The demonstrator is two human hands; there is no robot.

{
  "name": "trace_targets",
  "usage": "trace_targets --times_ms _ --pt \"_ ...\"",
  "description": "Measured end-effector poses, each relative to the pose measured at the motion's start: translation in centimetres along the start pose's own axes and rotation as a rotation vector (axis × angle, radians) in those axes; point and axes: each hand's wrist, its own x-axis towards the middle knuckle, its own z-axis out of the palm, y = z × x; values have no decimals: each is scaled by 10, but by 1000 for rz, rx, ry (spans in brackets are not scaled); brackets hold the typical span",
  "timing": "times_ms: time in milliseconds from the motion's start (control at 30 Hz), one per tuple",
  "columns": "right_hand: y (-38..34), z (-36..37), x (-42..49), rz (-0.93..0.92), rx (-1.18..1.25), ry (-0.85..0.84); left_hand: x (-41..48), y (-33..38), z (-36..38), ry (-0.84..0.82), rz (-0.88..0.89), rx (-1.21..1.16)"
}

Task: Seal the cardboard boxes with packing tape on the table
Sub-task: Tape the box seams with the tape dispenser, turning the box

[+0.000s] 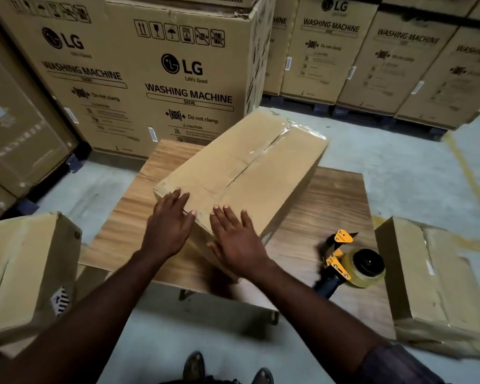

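A long cardboard box [250, 167] lies diagonally on the wooden table [327, 206], with clear tape along its top seam and over the far end. My left hand [169, 223] lies flat with straight fingers on the box's near left corner. My right hand [233, 239] presses flat on the near end, fingers spread across the top edge. A yellow and black tape dispenser [349, 261] with a clear tape roll lies on the table to the right of my right hand, untouched.
A cardboard box [25, 267] stands beside the table on the left, and another box [438, 284] on the right. Stacked washing-machine cartons [155, 73] form a wall behind the table. Grey floor lies all around, with a yellow line at the right.
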Motion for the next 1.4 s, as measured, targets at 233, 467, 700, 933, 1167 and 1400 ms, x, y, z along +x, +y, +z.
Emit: trace_targets --times_ms 233,467,700,933,1167,1400 --pt "99 -27 -41 -71 284 62 -63 51 27 27 39 51" --pt "40 -10 -31 17 5 33 -54 64 7 31 66 189" --pt "59 -4 -53 116 -33 217 -45 58 23 -51 251 216" --pt "63 -12 -66 242 31 212 -43 80 30 27 214 215" --pt "49 -10 -66 261 -36 92 -41 75 37 52 210 216" --pt "88 -22 -103 433 241 204 -43 71 45 82 213 186"
